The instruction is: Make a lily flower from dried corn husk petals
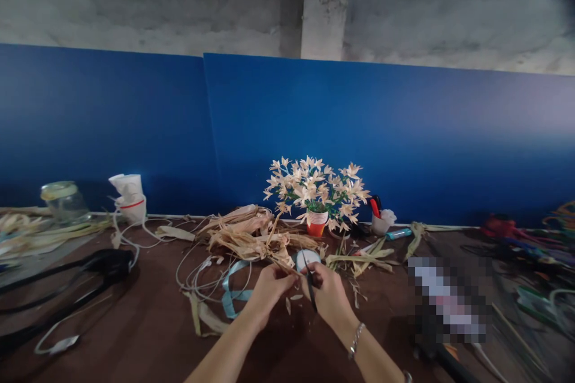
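Black scissors (pixel 311 287) are in my right hand (pixel 330 296), its fingers closed around them and the blades pointing up and away. My left hand (pixel 268 293) pinches a thin strip of dried corn husk (pixel 281 264) close to the scissors, at the middle of the brown table. Just beyond both hands lies a white round roll (pixel 308 258). A heap of dried corn husks (pixel 238 233) spreads behind my left hand. Small husk scraps (pixel 295 297) lie on the table between my hands. What sits right between my fingertips is partly hidden.
Cream husk flowers (pixel 312 185) stand in a red-and-white paper cup (pixel 317 224) against the blue partition (pixel 359 114). Light-blue ribbon (pixel 231 296) and white cord (pixel 191 275) lie left. A glass jar (pixel 65 200) and black cables (pixel 108 266) sit farther left; a white cup (pixel 381 222) holds tools.
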`<state>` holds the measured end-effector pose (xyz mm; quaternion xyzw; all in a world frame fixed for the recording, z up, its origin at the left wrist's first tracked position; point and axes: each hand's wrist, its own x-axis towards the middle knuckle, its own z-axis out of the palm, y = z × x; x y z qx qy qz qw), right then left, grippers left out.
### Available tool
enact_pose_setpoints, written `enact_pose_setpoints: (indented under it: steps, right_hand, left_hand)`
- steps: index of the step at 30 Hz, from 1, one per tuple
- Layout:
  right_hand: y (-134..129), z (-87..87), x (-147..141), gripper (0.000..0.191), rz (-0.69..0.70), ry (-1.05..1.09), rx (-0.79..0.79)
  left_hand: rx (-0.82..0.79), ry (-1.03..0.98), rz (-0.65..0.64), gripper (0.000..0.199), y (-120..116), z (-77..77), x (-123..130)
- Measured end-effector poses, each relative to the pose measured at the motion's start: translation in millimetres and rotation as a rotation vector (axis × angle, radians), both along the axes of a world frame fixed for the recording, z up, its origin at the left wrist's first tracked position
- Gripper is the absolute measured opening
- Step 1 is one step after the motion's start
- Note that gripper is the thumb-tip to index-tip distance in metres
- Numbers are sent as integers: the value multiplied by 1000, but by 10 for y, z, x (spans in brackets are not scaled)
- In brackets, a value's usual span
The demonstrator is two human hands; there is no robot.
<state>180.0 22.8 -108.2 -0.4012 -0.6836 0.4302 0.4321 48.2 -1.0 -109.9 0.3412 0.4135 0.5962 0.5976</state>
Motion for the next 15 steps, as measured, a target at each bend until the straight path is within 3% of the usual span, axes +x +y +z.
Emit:
enact_pose_setpoints:
  steps: [5,10,15]
  right_hand:
    - [-9,20,103,25,88,111,-252]
    - [-43,27,153,29,118,237,-369]
    - [-67,-23,138,31,146,273,-373]
  left_hand:
    - [85,141,-106,11,-28,-13,-27]
    - [35,24,-160,14,-73,55,20]
    - [76,132,-53,22,-88,74,78]
